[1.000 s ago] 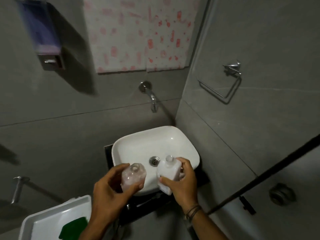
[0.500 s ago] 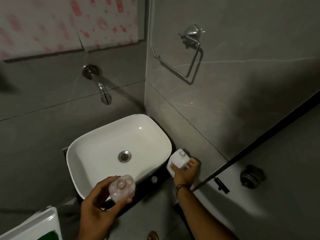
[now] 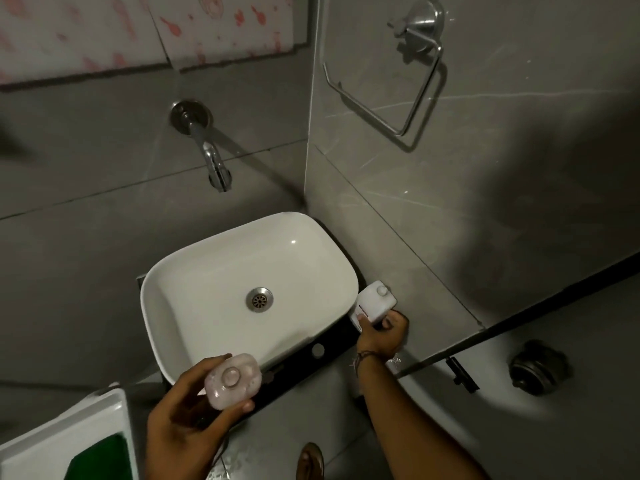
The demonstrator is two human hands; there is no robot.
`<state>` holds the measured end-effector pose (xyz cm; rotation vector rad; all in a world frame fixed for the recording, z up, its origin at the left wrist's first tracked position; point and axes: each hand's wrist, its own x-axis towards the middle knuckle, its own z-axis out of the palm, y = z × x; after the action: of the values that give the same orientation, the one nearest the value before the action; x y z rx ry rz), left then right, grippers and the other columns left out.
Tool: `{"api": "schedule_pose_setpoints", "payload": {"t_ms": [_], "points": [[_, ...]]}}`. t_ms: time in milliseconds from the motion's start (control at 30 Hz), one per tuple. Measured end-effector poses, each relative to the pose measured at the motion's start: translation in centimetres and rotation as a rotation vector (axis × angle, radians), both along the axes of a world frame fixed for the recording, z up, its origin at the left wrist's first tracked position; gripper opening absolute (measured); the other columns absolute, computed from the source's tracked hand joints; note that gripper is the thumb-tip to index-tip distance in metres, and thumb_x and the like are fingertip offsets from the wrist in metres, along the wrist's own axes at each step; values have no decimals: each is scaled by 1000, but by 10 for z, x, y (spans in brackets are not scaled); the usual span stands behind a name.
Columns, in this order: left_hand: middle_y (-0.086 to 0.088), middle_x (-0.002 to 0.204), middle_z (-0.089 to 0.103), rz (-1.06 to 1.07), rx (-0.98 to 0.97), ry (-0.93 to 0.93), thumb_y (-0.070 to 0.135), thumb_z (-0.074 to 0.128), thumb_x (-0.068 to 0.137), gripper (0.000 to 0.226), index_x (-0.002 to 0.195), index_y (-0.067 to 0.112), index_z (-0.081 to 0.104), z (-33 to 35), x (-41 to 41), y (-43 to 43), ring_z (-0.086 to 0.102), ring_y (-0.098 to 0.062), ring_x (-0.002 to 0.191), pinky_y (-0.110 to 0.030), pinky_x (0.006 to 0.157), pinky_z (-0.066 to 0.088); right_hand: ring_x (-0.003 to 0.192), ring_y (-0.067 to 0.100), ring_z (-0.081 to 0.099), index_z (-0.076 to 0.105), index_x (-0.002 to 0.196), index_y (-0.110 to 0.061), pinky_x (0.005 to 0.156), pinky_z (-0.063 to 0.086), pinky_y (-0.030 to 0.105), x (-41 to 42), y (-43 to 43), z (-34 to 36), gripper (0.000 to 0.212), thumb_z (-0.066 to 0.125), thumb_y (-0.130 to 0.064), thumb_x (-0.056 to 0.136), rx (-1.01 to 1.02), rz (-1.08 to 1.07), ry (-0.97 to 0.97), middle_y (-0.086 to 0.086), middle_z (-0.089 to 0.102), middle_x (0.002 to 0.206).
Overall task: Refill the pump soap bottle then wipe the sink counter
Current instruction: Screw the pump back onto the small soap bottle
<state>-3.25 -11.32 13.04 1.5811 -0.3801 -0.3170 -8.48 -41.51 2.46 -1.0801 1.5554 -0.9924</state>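
Observation:
My left hand (image 3: 183,424) holds a clear pinkish soap bottle (image 3: 232,380) upright below the front edge of the white basin (image 3: 194,282); its neck is open, with no pump on it. My right hand (image 3: 382,332) grips a white refill bottle (image 3: 375,301) with a round cap. That bottle stands on the black counter (image 3: 332,344) in the corner between the basin's right side and the grey wall.
A chrome tap (image 3: 211,157) juts from the wall above the basin. A metal towel ring (image 3: 405,81) hangs on the right wall. A white tray (image 3: 52,441) with a green cloth (image 3: 100,459) sits at bottom left. A dark bar (image 3: 519,317) crosses at right.
My right hand carried the white refill bottle from over the basin to the counter corner at its right. The view swung right and downward. My left hand kept the soap bottle.

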Motion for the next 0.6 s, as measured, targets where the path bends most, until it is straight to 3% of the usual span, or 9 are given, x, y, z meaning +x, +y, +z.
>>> {"api": "schedule_pose_setpoints", "payload": {"t_ms": [133,267,333,400,433,500,600], "points": [[-1,104,84,28,-4,5,-10,91,46,67,103,24,80,-2,3,17,80,-10,91,-18,78,63,96,37,63,59,111,7,88,59,52,-4,7,-3,61,89,16,59,-14,39,29,25,65,115],[0,105,83,55,-22,42,-5,91,46,68,105,27,79,-9,10,45,80,-11,93,-22,80,64,90,26,53,52,122,5,76,53,37,-13,37,-7,73,87,20,60,-43,56,38,14,56,108],[2,107,82,57,-17,28,-2,92,48,68,107,30,78,-13,14,60,79,-10,96,-20,83,63,86,26,56,54,120,4,68,52,23,-17,66,-14,67,88,16,64,-43,119,81,9,57,99],[4,110,82,54,-16,8,0,93,51,68,109,32,77,-17,20,75,78,-8,99,-17,84,61,83,28,63,60,110,0,65,50,11,-18,104,-21,48,88,6,71,-25,248,155,1,60,84],[6,111,81,50,-14,0,2,94,52,68,110,32,77,-19,23,83,77,-7,100,-16,84,61,82,30,66,62,104,-5,69,53,14,-16,124,-24,40,88,-1,75,-6,333,219,-2,62,82],[6,114,80,33,0,-12,6,95,54,67,114,29,76,-25,28,97,76,-7,105,-15,85,60,85,33,71,63,99,-14,79,59,37,-6,158,-27,31,87,-16,78,91,477,335,3,70,86],[6,117,79,20,6,-8,12,97,56,67,118,27,74,-34,34,116,74,-8,108,-17,85,61,96,41,72,63,106,-10,86,59,56,22,187,-24,37,85,-26,80,309,509,348,20,74,103]]}}
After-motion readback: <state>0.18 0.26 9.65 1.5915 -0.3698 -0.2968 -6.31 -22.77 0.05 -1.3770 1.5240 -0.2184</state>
